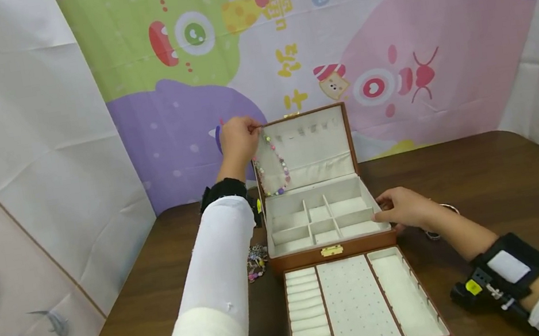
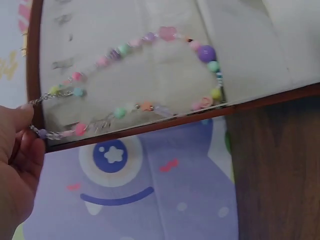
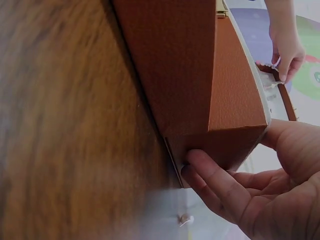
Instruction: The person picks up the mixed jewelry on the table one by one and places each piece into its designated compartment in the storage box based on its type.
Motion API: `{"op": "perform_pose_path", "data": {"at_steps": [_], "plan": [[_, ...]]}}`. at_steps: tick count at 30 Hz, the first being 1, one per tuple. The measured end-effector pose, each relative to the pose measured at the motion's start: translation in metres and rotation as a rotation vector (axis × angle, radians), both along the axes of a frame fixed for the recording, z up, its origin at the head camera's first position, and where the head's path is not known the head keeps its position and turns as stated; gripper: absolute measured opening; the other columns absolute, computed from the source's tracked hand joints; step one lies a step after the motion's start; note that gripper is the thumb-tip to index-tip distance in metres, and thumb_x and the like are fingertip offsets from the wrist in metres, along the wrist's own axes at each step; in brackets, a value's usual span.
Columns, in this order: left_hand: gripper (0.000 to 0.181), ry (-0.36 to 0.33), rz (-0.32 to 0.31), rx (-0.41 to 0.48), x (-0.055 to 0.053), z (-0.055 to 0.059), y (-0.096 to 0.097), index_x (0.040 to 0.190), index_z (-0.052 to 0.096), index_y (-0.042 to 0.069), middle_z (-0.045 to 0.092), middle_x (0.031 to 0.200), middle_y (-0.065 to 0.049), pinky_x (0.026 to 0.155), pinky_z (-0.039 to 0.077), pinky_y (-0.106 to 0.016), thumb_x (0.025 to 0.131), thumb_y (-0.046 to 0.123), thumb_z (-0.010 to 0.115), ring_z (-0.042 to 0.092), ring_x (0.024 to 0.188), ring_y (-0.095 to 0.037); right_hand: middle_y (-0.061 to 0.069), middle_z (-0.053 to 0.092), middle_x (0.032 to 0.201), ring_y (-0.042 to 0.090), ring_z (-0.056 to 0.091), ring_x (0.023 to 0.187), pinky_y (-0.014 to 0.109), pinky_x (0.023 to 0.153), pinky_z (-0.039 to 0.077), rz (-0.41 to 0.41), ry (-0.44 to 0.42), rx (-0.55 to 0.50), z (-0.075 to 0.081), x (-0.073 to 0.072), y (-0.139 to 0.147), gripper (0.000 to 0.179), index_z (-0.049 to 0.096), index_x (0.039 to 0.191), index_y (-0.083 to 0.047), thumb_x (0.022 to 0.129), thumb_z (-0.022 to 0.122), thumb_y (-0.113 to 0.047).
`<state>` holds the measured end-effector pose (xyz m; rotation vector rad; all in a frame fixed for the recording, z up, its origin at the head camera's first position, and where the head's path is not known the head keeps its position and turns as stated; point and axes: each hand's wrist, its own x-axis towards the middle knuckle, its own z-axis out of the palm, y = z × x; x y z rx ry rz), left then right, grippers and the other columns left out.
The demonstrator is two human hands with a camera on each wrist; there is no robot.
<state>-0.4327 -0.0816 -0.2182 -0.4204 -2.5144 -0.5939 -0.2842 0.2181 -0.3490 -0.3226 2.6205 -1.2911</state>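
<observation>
A brown jewelry box (image 1: pixel 299 261) stands on the table, its lid (image 1: pixel 320 154) raised and its light-lined compartments showing. At the lid's upper left corner my left hand (image 1: pixel 238 140) pinches the chain ends of a pastel beaded necklace (image 2: pixel 206 53). The beads hang in a loop against the lid's inner face. My right hand (image 1: pixel 406 209) grips the box's right wall near the front corner. Its fingers (image 3: pixel 215 180) press the outside, and the thumb lies over the rim. Directly in front of the box lies a tray (image 1: pixel 358 306) with ring rolls, a dotted panel and a long compartment.
Left of the box, a small heap of beaded jewelry (image 1: pixel 256 263) lies on the dark wooden table (image 1: pixel 459 174). A silver bracelet (image 1: pixel 449 208) is partly hidden behind my right wrist. A cartoon-printed cloth (image 1: pixel 182 140) hangs behind the table.
</observation>
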Motion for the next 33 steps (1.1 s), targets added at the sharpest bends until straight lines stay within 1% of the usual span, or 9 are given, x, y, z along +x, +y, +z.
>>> {"op": "perform_pose_path", "data": {"at_steps": [5, 11, 15, 17, 20, 24, 27, 30, 33], "plan": [[0.014, 0.122, 0.042, -0.119, -0.002, -0.01, 0.001, 0.097, 0.076, 0.007, 0.071, 0.098, -0.009, 0.083, 0.052, -0.037, 0.094, 0.009, 0.063, 0.066, 0.094, -0.026, 0.031, 0.055, 0.12, 0.03, 0.063, 0.094, 0.039, 0.068, 0.058, -0.004, -0.018, -0.032, -0.001, -0.001, -0.001, 0.064, 0.035, 0.137, 0.02, 0.095, 0.063, -0.018], [0.014, 0.191, 0.076, -0.356, -0.004, -0.016, -0.001, 0.086, 0.071, 0.004, 0.069, 0.087, -0.01, 0.073, 0.053, -0.041, 0.094, 0.005, 0.06, 0.065, 0.083, -0.029, 0.034, 0.051, 0.124, 0.026, 0.065, 0.088, 0.04, 0.068, 0.058, -0.003, -0.074, -0.111, 0.0, -0.003, 0.002, 0.063, 0.032, 0.139, 0.02, 0.096, 0.061, -0.016], [0.016, 0.229, 0.042, -0.506, -0.004, -0.018, -0.001, 0.081, 0.069, 0.002, 0.068, 0.082, -0.011, 0.073, 0.052, -0.042, 0.09, -0.004, 0.056, 0.065, 0.08, -0.03, 0.035, 0.049, 0.126, 0.025, 0.064, 0.087, 0.04, 0.068, 0.058, 0.004, -0.088, -0.134, -0.001, -0.003, 0.003, 0.064, 0.03, 0.139, 0.021, 0.097, 0.06, -0.015], [0.017, 0.23, 0.017, -0.563, -0.004, -0.018, 0.0, 0.084, 0.07, 0.001, 0.068, 0.084, -0.012, 0.076, 0.052, -0.041, 0.087, -0.007, 0.056, 0.065, 0.082, -0.03, 0.036, 0.048, 0.127, 0.025, 0.064, 0.088, 0.04, 0.069, 0.058, 0.005, -0.092, -0.139, 0.0, -0.002, 0.004, 0.064, 0.03, 0.139, 0.021, 0.097, 0.06, -0.015], [0.018, 0.22, -0.013, -0.591, -0.003, -0.019, 0.003, 0.087, 0.072, 0.001, 0.068, 0.088, -0.014, 0.078, 0.053, -0.041, 0.087, -0.008, 0.057, 0.065, 0.085, -0.03, 0.036, 0.047, 0.128, 0.027, 0.064, 0.091, 0.04, 0.07, 0.058, 0.005, -0.097, -0.143, 0.0, -0.002, 0.004, 0.064, 0.029, 0.14, 0.021, 0.097, 0.06, -0.015], [0.018, 0.24, 0.0, -0.601, -0.003, -0.021, 0.004, 0.091, 0.074, 0.0, 0.066, 0.093, -0.016, 0.08, 0.053, -0.04, 0.09, -0.007, 0.058, 0.063, 0.09, -0.032, 0.035, 0.047, 0.128, 0.026, 0.063, 0.091, 0.04, 0.07, 0.058, 0.001, -0.101, -0.148, -0.001, -0.001, 0.004, 0.065, 0.029, 0.14, 0.02, 0.097, 0.06, -0.016], [0.016, 0.257, 0.039, -0.604, -0.003, -0.024, 0.004, 0.093, 0.074, 0.0, 0.066, 0.095, -0.016, 0.085, 0.052, -0.039, 0.09, -0.006, 0.059, 0.062, 0.096, -0.032, 0.034, 0.048, 0.127, 0.026, 0.062, 0.09, 0.04, 0.07, 0.058, -0.001, -0.107, -0.155, -0.002, -0.001, 0.004, 0.065, 0.029, 0.14, 0.02, 0.097, 0.061, -0.016], [0.014, 0.272, 0.089, -0.599, -0.003, -0.026, 0.004, 0.092, 0.074, 0.001, 0.068, 0.095, -0.015, 0.086, 0.052, -0.04, 0.09, -0.005, 0.061, 0.062, 0.097, -0.031, 0.035, 0.047, 0.127, 0.026, 0.062, 0.09, 0.04, 0.07, 0.058, -0.002, -0.106, -0.155, -0.002, -0.001, 0.005, 0.066, 0.029, 0.14, 0.02, 0.097, 0.061, -0.017], [0.014, 0.279, 0.108, -0.58, -0.002, -0.028, 0.002, 0.087, 0.074, 0.001, 0.069, 0.089, -0.013, 0.08, 0.054, -0.04, 0.088, -0.005, 0.061, 0.064, 0.092, -0.03, 0.035, 0.047, 0.128, 0.025, 0.062, 0.09, 0.04, 0.07, 0.058, -0.001, -0.102, -0.146, -0.003, -0.001, 0.005, 0.066, 0.028, 0.141, 0.02, 0.097, 0.061, -0.018]]}}
